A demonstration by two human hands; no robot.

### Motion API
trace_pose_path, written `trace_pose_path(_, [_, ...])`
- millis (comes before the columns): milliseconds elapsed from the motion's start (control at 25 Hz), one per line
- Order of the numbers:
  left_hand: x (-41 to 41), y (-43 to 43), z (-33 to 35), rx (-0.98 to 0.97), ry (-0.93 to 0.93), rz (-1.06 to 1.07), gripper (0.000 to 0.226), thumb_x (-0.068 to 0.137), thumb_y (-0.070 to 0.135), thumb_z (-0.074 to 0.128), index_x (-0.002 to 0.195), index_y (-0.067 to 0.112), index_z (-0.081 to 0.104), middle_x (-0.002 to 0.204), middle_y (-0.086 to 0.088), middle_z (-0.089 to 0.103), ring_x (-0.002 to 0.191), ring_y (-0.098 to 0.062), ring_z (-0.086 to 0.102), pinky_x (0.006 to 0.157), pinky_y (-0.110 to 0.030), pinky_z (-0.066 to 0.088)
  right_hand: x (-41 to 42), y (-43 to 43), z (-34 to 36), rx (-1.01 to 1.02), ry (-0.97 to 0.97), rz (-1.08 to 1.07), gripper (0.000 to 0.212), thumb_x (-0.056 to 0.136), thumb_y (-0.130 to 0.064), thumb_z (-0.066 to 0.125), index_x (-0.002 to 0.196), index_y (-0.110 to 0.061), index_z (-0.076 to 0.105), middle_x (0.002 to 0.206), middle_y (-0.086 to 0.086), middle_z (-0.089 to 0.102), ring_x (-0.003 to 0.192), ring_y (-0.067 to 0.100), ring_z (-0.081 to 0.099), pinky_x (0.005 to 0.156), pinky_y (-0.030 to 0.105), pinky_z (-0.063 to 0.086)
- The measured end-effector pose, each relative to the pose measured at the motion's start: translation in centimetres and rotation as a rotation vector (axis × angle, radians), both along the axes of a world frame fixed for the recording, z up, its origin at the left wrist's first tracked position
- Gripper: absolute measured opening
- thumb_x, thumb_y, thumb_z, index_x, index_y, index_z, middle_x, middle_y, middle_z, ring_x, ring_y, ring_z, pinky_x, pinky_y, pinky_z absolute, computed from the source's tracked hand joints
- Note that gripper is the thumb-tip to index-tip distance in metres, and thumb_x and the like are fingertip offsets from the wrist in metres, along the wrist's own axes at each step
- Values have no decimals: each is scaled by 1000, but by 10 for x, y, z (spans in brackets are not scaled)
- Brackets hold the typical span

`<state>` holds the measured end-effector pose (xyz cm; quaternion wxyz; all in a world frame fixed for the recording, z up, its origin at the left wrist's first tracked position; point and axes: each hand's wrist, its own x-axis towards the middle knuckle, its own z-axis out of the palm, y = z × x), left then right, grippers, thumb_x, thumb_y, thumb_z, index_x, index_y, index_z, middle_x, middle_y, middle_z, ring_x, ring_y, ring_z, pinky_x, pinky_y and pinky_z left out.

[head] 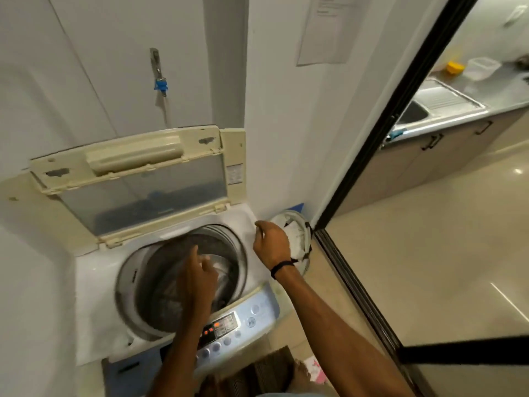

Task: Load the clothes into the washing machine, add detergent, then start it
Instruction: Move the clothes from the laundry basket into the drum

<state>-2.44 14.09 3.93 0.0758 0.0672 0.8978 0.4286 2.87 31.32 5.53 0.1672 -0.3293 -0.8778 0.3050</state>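
Currently the left hand [197, 279] hangs over the mouth of the drum [160, 285], fingers spread and slack, gripping nothing that can be seen; it is smeared by motion. The right hand [270, 245] sits above the right edge of the washing machine [94, 270], fingers bent inward. Whether they pinch anything cannot be told. One dark wristband [282, 267] circles that wrist.

One machine is noted, a top-loader, with its drum opening facing straight up. Its single lid [143, 190] is folded and stands raised at the back edge, its long axis running left to right, leaning toward the wall. The control panel [229, 328] lies along the front edge and shows lit orange indicators; the left forearm covers its left part, and the round buttons are too blurred to count.

Pale fabric [224, 272] shows deep in the drum beside the left hand, too indistinct to identify. One white basket [307, 233] stands just beside the machine's right rear corner, against the wall, partly hidden behind the right hand.

One tap [160, 81] with a blue fitting hangs on the wall above the lid.
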Motion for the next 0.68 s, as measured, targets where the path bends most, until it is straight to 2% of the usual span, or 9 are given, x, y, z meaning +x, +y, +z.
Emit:
trace_pose_path(120, [54,24,-11,-63,39,-13,33,94,17,58,126,11,63,111,-18,71,101,-37,67,83,-38,49,59,44,-35,-115,-19,-132,27,95,-15,50,112,-8,69,103,13,74,94,31,67,80,35,53])
trace_pose_path(240, [104,77,-12,-120,-15,-49,30,95,20,58,124,17,64,112,-10,72,103,-33,67,84,-36,50,115,95,-70,-228,-119,-176,28,94,-14,51,115,-8,68,109,13,72,102,32,66,86,37,53])
trace_pose_path(360, [141,134,-23,-131,-58,-162,30,95,22,55,125,21,62,112,-5,72,103,-28,68,84,-36,54,161,140,-96,-330,-201,-163,24,93,-12,52,110,-6,68,109,15,71,102,34,64,86,40,52])
trace_pose_path(560, [164,211,-46,-266,-289,-324,30,97,32,48,123,28,62,120,3,68,108,-19,64,93,-34,52,184,208,-123,-465,-403,-125,26,92,-13,53,110,-8,69,111,12,71,104,30,64,86,33,51])
trace_pose_path(680, [153,248,-71,-326,-455,-324,22,94,36,55,111,29,66,115,5,69,102,-16,64,91,-33,52,163,249,-142,-514,-547,-50,25,89,-10,51,103,-2,70,106,15,71,99,32,64,85,37,54])
